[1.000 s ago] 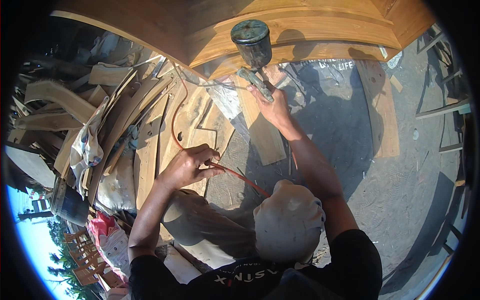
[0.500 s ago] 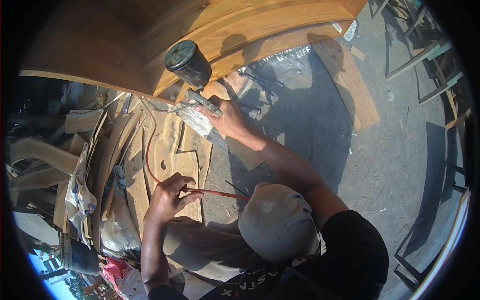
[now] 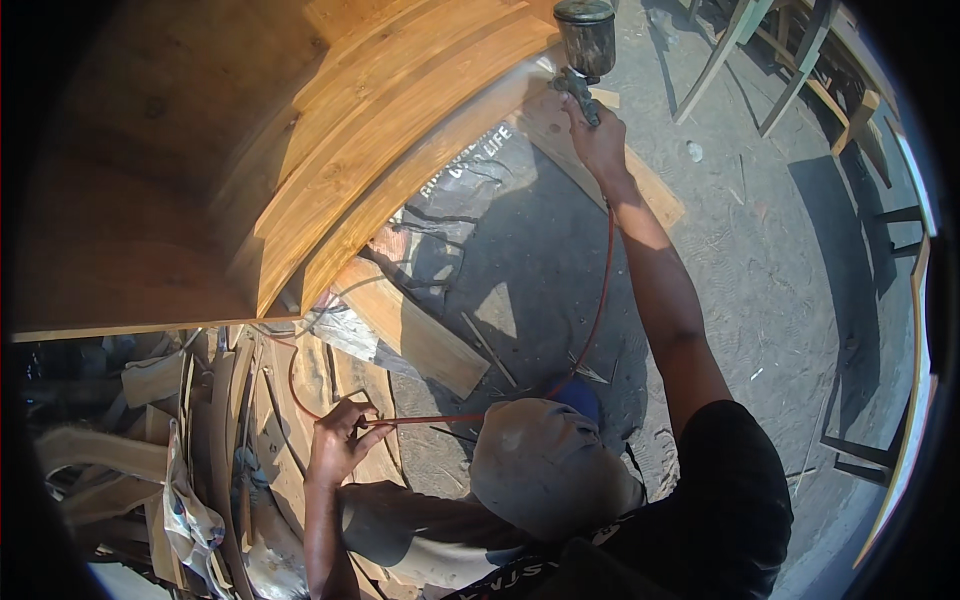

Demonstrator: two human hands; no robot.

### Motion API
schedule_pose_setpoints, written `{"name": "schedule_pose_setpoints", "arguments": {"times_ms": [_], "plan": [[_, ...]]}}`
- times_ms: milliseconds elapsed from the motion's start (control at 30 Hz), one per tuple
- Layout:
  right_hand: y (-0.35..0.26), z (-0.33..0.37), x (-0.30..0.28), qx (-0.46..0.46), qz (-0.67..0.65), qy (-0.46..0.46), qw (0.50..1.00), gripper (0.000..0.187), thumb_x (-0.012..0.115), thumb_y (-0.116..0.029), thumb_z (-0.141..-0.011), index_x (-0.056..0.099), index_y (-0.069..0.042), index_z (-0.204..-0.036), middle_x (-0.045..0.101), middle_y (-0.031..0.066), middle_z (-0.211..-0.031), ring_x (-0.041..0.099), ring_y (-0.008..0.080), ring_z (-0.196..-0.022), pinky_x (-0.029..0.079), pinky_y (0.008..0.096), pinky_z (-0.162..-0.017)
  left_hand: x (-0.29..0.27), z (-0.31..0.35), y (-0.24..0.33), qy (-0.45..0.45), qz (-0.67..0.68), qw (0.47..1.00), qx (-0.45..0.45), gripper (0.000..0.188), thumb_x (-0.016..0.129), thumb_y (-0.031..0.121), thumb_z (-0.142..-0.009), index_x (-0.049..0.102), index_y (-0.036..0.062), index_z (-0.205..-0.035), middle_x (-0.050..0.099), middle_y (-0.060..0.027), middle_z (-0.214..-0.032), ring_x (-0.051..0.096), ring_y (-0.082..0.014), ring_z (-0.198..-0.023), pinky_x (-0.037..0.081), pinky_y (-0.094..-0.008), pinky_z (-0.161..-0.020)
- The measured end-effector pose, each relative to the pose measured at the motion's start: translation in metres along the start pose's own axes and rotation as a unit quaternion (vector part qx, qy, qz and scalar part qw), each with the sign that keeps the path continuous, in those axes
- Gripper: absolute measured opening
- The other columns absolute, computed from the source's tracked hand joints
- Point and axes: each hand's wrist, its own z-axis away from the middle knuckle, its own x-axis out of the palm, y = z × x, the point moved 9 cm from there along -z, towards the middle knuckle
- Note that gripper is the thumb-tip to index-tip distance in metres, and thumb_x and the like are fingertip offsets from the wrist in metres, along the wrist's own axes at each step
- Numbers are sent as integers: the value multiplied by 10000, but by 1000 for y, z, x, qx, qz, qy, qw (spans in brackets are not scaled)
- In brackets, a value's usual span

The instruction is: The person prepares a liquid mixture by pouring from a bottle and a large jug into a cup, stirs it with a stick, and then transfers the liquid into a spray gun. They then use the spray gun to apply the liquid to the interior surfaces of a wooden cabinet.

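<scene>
At the upper right, my right hand (image 3: 600,140) grips a spray gun (image 3: 578,95) by its handle, arm stretched far forward. A dark round paint cup (image 3: 586,45) stands on top of the gun. Beside it is the right end of a varnished wooden furniture piece (image 3: 420,120) with long ledges. Low on the left, my left hand (image 3: 345,438) pinches a thin red air hose (image 3: 440,418) between thumb and fingers. From there the hose passes behind my knee and curves up toward my right hand. Its other part loops up to the furniture's lower corner.
Scrap boards (image 3: 110,450) and offcuts are heaped at the left. A loose plank (image 3: 415,325) lies on the ground below the furniture, and another board (image 3: 650,190) lies under my right forearm. Wooden frames (image 3: 800,70) stand at the upper right. A dark printed sheet (image 3: 470,170) covers part of the ground.
My right hand has swept the spray gun from the furniture's left corner to its far right end, drawing the hose out behind it. My left hand keeps its pinch on the hose.
</scene>
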Motion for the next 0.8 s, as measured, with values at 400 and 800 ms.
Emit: {"name": "schedule_pose_setpoints", "arguments": {"times_ms": [400,800], "plan": [[0,-97,-6,-18,45,-22,999,550,682,-542,-1033,750,2,-986,697,242,-758,709,429,-760,537,447,-733,13,-50,-7,26,-56,997,51,415,906,335,-846,758,8,-1054,726,-130,-889,730,-285,-738,588,-407,-691],[-35,-59,92,-7,-26,-118,993,612,702,-593,-993,781,11,-1046,744,252,-834,732,359,-802,555,454,-772,5,-30,-18,19,-49,998,29,433,914,325,-842,751,-3,-1073,707,-126,-874,708,-244,-720,581,-368,-674]]}}
